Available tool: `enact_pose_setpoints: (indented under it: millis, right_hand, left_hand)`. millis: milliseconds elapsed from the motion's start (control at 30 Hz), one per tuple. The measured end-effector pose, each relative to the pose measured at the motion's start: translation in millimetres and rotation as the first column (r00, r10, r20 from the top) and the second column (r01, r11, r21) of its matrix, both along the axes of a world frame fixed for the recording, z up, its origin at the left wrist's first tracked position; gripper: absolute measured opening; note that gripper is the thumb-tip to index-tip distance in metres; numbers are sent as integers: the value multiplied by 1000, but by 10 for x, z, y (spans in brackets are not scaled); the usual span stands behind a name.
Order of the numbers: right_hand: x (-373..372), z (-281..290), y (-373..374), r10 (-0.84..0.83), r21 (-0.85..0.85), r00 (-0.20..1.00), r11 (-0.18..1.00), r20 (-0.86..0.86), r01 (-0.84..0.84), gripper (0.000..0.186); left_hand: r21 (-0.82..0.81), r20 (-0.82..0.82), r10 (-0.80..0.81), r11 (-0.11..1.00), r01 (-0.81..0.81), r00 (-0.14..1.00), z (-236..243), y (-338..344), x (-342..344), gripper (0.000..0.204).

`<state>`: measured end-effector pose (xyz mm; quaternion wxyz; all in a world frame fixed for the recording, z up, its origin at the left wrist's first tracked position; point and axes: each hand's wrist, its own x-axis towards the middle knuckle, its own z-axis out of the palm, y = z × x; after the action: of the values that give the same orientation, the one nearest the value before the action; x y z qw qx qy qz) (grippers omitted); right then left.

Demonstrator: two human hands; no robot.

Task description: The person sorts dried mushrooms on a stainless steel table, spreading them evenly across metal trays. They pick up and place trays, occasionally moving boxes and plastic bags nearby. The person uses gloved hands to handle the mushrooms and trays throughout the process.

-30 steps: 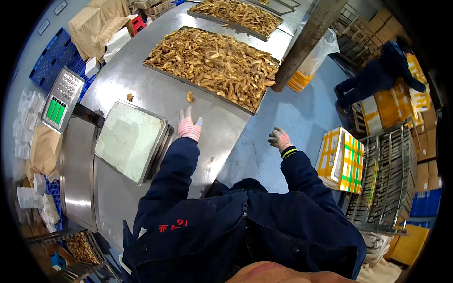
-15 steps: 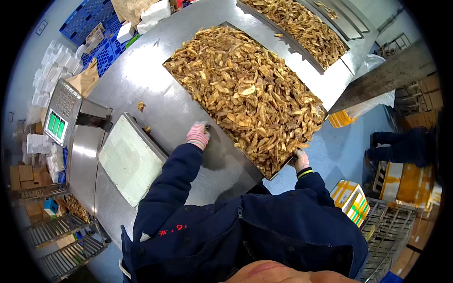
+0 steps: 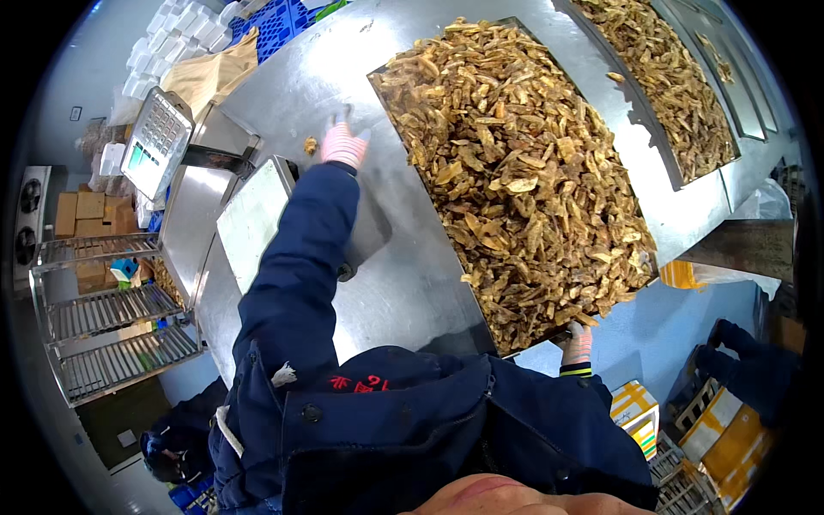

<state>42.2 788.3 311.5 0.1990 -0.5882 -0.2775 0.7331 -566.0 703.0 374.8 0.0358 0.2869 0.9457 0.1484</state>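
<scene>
A large metal tray (image 3: 383, 87) piled with dried brown pieces (image 3: 524, 189) lies on the steel table (image 3: 386, 300). My left hand (image 3: 345, 142), in a striped glove with its fingertips blurred, reaches out open over the table, left of the tray and near a small loose brown piece (image 3: 310, 146). My right hand (image 3: 575, 343), also gloved, grips the tray's near right edge; some fingers are hidden. A flat scale (image 3: 249, 223) with a keypad display (image 3: 156, 137) stands at the left, partly behind my left forearm.
A second filled tray (image 3: 652, 86) lies at the upper right. Steel racks (image 3: 112, 309) and white foam boxes (image 3: 159, 43) are at the left. A dark post (image 3: 738, 249) stands at the right. Two people in dark clothes (image 3: 742, 369) (image 3: 172, 442) are at the lower edges, near taped boxes.
My right hand has come from the open air onto the tray's edge. My left hand has left the tray's side and stretched forward. The view has turned, and a person has appeared at lower left.
</scene>
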Motion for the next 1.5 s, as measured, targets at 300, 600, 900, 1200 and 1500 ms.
enact_pose_setpoints:
  millis: [300, 600, 900, 1200, 1500]
  right_hand:
    - [67, -31, -101, -68, 63, 998, 996, 8, 68, 48]
    - [169, -99, -90, -49, 14, 993, 999, 106, 48, 47]
    - [26, -17, -73, -172, 5, 971, 985, 165, 174, 34]
    - [103, -267, -75, -125, 298, 951, 954, 282, 37, 28]
    - [34, -59, -5, -190, 172, 939, 974, 287, 144, 25]
  left_hand:
    - [-400, 81, 231, 899, -181, 969, -829, -660, -1103, 60]
    - [347, 714, -236, 937, -40, 659, 793, -132, -333, 62]
    - [-901, 214, -144, 354, 252, 966, -199, -832, -274, 33]
    - [-916, 213, -11, 346, 203, 977, -176, -796, -152, 42]
    - [-947, 247, -202, 157, 281, 948, -251, -1013, -60, 70]
